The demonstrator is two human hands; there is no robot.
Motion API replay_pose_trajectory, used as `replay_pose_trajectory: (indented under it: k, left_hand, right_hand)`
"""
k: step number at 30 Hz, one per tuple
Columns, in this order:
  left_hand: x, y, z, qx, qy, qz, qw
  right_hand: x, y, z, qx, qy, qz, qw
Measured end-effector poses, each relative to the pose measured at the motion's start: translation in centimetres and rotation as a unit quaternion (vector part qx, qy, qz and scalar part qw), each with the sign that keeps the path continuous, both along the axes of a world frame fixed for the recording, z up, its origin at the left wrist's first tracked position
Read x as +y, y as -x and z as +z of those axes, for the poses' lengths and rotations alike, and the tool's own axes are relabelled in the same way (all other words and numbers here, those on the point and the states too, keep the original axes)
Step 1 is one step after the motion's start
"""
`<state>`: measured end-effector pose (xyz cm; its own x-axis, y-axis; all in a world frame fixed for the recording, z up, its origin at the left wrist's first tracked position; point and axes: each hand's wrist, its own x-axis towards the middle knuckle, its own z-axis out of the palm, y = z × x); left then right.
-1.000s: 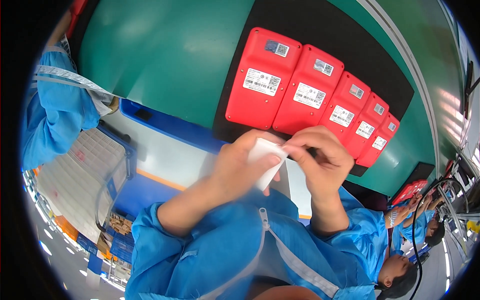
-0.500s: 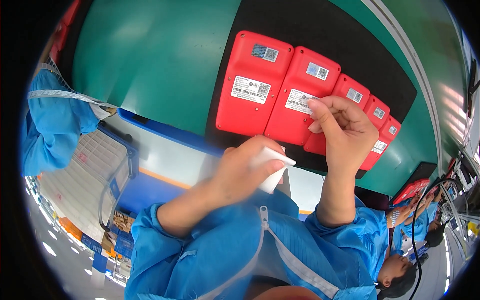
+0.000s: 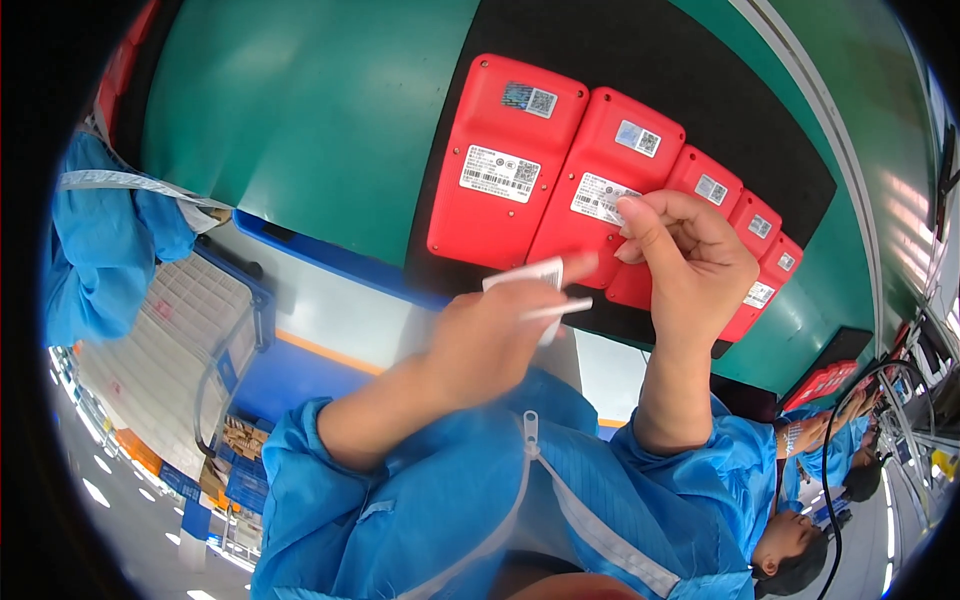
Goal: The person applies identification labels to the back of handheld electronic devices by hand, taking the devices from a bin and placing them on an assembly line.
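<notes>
My left hand (image 3: 487, 342) is closed around a folded white sheet of labels (image 3: 512, 278), with printing showing on one corner; its fingers are partly smeared by motion. My right hand (image 3: 705, 265) is raised over the red handheld devices, thumb and fingertips pressed together and the other fingers curled. Whether something small sits in that pinch is hidden. Below the fingertips lies the second red device (image 3: 568, 235) from the left, its printed label (image 3: 597, 196) partly covered. The leftmost red device (image 3: 478, 226) lies back side up, bearing a large white label (image 3: 500, 174) and a smaller one.
Several red devices lie in a row on a black mat (image 3: 740, 80) over a green tabletop (image 3: 310, 120). At the left stand a person's blue sleeve (image 3: 110, 240) and a white crate (image 3: 180, 330). Another person (image 3: 795, 545) sits at the right, beside a black cable (image 3: 828, 470).
My left hand has moved slightly up toward the devices, and the white sheet has turned so its printed corner shows. The right hand stays almost where it was.
</notes>
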<state>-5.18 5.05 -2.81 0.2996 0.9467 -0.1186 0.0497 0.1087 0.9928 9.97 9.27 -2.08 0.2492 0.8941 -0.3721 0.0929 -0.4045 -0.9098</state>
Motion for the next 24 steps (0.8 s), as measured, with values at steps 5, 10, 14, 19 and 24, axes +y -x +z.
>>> replay_pose_trajectory:
  k: [5,10,14,19,24]
  left_hand:
    - [0.6,-0.6,0.0,0.002,0.121,0.049,0.991]
    - [0.8,-0.7,0.4,-0.083,0.204,0.093,0.971]
    - [0.3,0.4,0.9,-0.162,0.291,0.094,0.938]
    - [0.1,0.8,0.9,-0.149,0.312,0.062,0.936]
    - [0.2,0.6,0.9,-0.169,0.323,0.061,0.929]
  right_hand:
    - [0.0,-0.4,-0.1,0.004,-0.037,0.007,0.999]
    - [0.2,-0.3,0.0,0.014,-0.008,0.015,1.000]
    - [0.2,0.2,0.1,-0.024,-0.003,0.004,1.000]
    - [0.3,0.2,0.2,-0.024,0.000,0.012,1.000]
    - [0.3,0.2,0.2,-0.028,-0.005,0.018,0.999]
